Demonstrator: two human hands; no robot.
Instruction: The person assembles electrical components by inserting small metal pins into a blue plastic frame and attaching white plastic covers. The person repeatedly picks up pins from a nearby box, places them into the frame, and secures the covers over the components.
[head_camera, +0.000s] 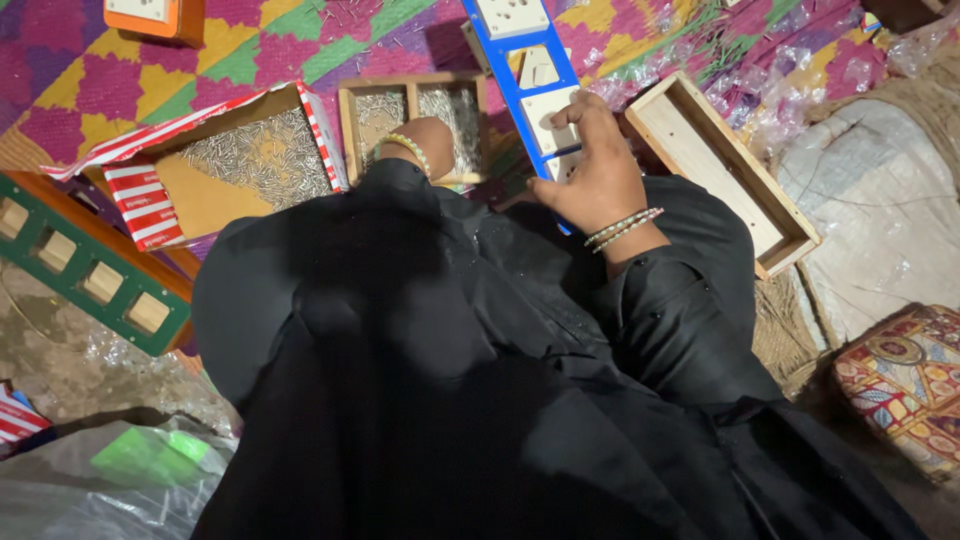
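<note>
Right hand: fingers curled and pressed down on a white switch plate seated in the blue frame strip. The grip is a press from above, fingers together on the plate face, not a closed hold around it. Beaded bangles sit at the wrist.

Left hand: largely hidden by the black sleeve. Only the wrist with a bangle shows, reaching into the small wooden tray of screws. Whether its fingers are apart or closed cannot be told.

Handling, as judged: the blue frame strip runs from centre frame to the top edge. It looks like rigid, light moulded plastic, long and narrow, so likely to pivot if pressed at one end. Best taken along its side rails. The plates appear smooth, hard and somewhat slippery; hold by the edges. The screws are small, loose and easily scattered.

Surroundings: an open red-and-white striped carton of screws lies left of the tray, touching it. An empty wooden box lies just right of the strip. A green frame with square openings lies at left. Everything rests on a patterned mat on the floor, strewn with loose screws and clear plastic wrappers.

Room: tight on both sides of the strip; open only along its length toward the top of the frame.
</note>
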